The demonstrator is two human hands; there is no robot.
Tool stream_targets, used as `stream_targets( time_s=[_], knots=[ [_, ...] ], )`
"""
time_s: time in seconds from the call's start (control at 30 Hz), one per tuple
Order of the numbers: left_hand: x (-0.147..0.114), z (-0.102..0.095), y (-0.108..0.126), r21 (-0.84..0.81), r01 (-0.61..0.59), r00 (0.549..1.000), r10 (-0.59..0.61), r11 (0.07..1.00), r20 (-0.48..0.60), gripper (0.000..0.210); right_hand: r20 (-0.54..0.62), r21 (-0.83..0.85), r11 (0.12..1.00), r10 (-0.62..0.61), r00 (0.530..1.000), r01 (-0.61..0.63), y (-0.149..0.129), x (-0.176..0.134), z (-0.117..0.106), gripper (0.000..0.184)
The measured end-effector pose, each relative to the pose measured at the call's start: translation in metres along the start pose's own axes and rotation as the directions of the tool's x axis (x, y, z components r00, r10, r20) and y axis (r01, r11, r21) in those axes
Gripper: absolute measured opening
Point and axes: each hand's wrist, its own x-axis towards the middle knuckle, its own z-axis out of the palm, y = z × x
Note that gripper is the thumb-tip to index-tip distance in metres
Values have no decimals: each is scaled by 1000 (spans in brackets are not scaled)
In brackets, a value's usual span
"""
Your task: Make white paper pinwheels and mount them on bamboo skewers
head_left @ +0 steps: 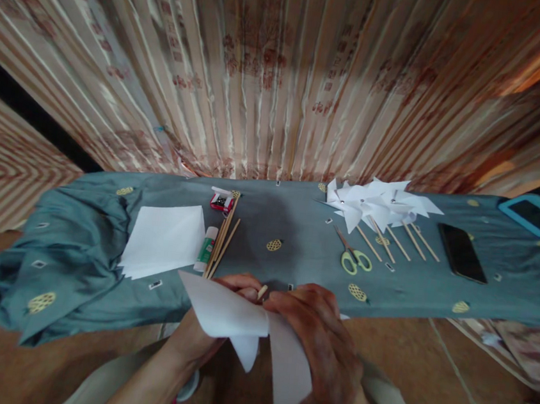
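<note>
A white paper pinwheel (233,317) is between my hands, just off the table's near edge, its blades spreading toward me. My left hand (238,282) is closed behind the paper, which hides most of its fingers. The tip of a wooden stick (262,292) pokes up between the two hands at the pinwheel's middle. Closed, with its fingertips pressed at that stick and paper, is my right hand (321,336); one blade hangs down beside its palm. What exactly the right fingertips pinch is hidden.
On the cloth-covered table (288,217) lie white paper sheets (164,239), a glue stick (206,248), loose wooden sticks (223,242) and a small red box (222,201). Scissors (354,260), several finished pinwheels (380,204), a phone (462,253) and a blue-framed tablet (539,215) lie farther right.
</note>
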Motion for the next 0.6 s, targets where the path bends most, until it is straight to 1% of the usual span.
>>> stream_targets(
  time_s=[0.17,0.27,0.33,0.4,0.53,0.6],
  knots=[
    [-1,1,0,37,-25,1000,25,999,-3,22,-23,6,1000,-29,999,30,1,0,1,35],
    [-2,2,2,15,-46,999,46,999,-16,17,-28,-2,1000,-25,999,25,1,0,2,32],
    [-2,3,4,-13,-37,999,37,999,-26,15,-30,-6,1000,-18,999,18,1,0,2,30],
    [-2,5,4,-45,-4,999,2,999,-44,15,-27,-5,1000,-17,999,17,1,1,2,28],
    [-2,6,0,-134,47,984,-69,990,-164,22,-42,-6,1000,-4,999,4,1,2,4,27],
    [-3,5,-3,-155,57,975,-89,986,-206,24,-44,-14,1000,5,999,-5,2,3,4,28]
  ],
)
